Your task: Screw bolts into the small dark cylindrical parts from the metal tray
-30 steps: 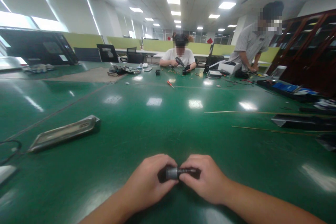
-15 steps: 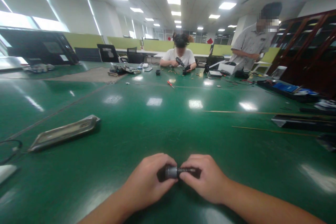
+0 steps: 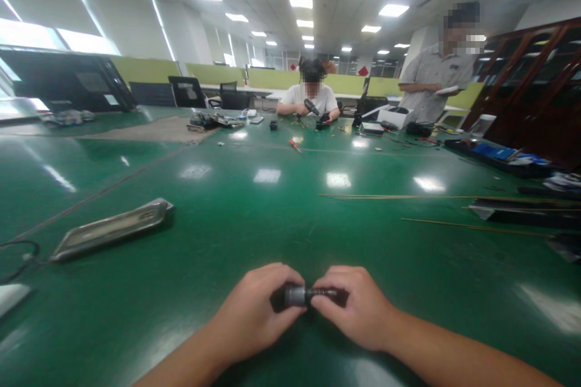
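Both my hands meet low in the middle of the view, just above the green table (image 3: pixel 281 217). Between them is a small dark cylindrical part (image 3: pixel 305 295) with a grey metal end and a thin threaded-looking shaft. My left hand (image 3: pixel 258 311) is closed round the grey end. My right hand (image 3: pixel 356 305) pinches the shaft end with thumb and fingers. Most of the part is hidden inside the fingers.
A flat metal tray (image 3: pixel 111 228) lies to the left. Thin rods (image 3: pixel 431 196) and a dark flat piece (image 3: pixel 521 211) lie at the right. Across the table a seated person (image 3: pixel 309 100) handles a tool, and another person (image 3: pixel 436 81) stands at the right. A red screwdriver (image 3: pixel 295 145) lies mid-table.
My hands and the part stay almost where they were. The standing person at the far right has straightened up from bending over the table.
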Demonstrator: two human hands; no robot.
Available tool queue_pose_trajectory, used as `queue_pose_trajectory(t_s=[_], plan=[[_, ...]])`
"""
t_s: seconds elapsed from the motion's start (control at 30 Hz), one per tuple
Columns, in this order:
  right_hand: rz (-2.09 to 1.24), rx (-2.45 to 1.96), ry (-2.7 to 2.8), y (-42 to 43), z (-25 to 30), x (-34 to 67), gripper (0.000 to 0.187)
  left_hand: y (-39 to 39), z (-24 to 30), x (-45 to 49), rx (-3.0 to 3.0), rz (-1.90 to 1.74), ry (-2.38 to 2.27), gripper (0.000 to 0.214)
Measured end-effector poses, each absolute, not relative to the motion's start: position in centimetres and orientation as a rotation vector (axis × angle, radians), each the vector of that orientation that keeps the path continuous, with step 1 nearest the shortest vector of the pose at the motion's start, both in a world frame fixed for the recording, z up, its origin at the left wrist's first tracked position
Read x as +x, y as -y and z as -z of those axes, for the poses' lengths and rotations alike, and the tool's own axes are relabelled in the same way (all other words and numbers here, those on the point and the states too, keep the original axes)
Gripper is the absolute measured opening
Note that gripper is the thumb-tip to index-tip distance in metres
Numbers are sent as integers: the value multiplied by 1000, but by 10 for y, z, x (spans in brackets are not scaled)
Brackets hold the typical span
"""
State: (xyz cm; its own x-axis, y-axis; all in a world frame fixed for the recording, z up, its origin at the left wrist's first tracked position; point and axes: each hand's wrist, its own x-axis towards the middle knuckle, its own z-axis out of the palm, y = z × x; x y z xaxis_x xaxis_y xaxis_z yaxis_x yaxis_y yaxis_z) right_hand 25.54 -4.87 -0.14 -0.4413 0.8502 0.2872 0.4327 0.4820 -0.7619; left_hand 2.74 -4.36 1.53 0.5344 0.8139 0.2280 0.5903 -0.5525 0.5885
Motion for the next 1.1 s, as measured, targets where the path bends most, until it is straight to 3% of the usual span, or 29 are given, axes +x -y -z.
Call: queue_pose_trajectory(t_s=[1.1], plan=[[-754,-1080,2012,48,4,255,12,41,-14,23,2363,-764,-1103,16]])
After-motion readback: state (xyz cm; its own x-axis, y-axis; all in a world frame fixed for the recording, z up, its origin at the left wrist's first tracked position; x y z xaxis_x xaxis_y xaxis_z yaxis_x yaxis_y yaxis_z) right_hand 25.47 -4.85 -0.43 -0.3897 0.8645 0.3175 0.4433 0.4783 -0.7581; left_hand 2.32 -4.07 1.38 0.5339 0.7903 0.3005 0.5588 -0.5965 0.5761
